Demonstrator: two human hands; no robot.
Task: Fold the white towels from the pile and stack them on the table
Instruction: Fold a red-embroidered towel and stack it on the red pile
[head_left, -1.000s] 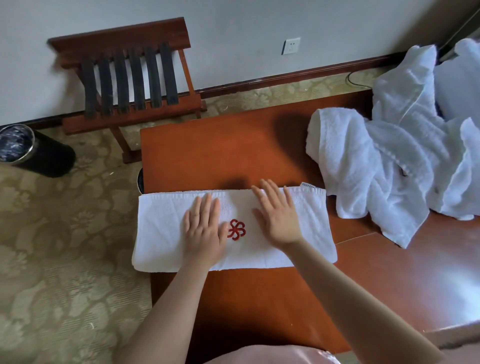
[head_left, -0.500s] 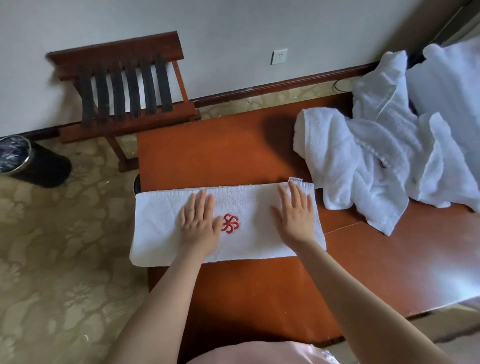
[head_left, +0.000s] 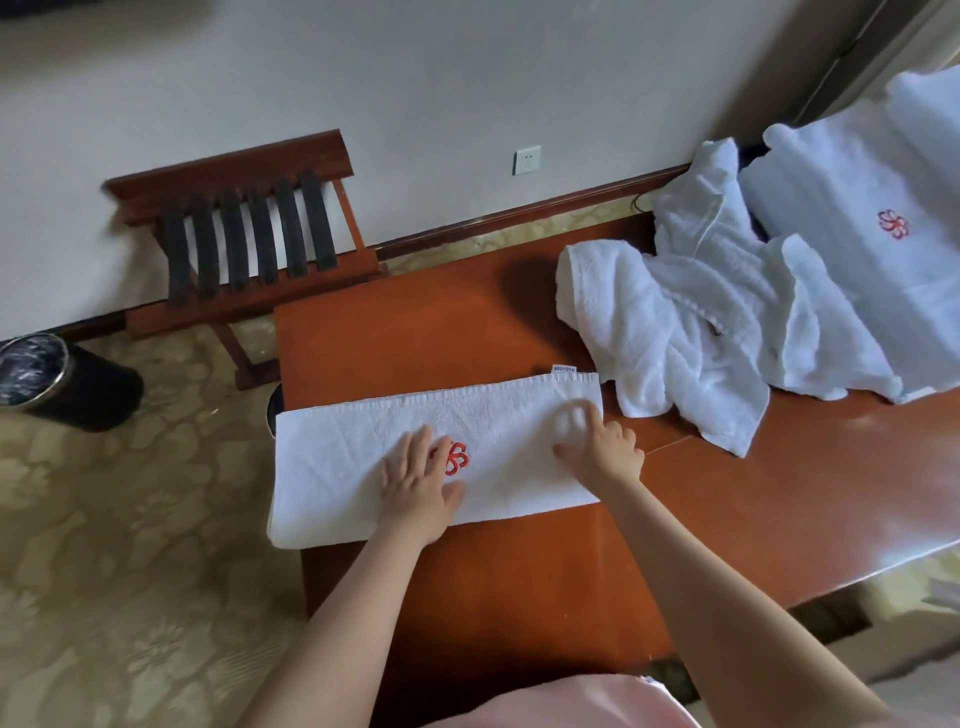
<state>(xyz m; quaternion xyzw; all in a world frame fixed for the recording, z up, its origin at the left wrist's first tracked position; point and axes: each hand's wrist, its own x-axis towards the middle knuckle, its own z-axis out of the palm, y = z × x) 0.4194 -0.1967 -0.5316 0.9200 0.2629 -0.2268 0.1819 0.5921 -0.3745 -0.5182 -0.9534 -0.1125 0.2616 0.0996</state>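
Folded white towel (head_left: 337, 452) centre frame, on table (head_left: 415, 322), left end. Left hand (head_left: 415, 483) flat, pressing it. Right hand (head_left: 602, 452) at its right end, fingers blurred, grip unclear. Towel pile (head_left: 675, 322) upper right.

The right hand (head_left: 597, 452) is travelling right along the towel (head_left: 353, 452), leaving the red emblem (head_left: 456, 458) and arriving at the towel's right end. Its fingers, flat before, are blurring and appear bent. The left hand (head_left: 418, 483) is edging right, fingertips now meeting the emblem. The view is swinging, bringing the far-right folded towel (head_left: 841, 171) into fuller sight.
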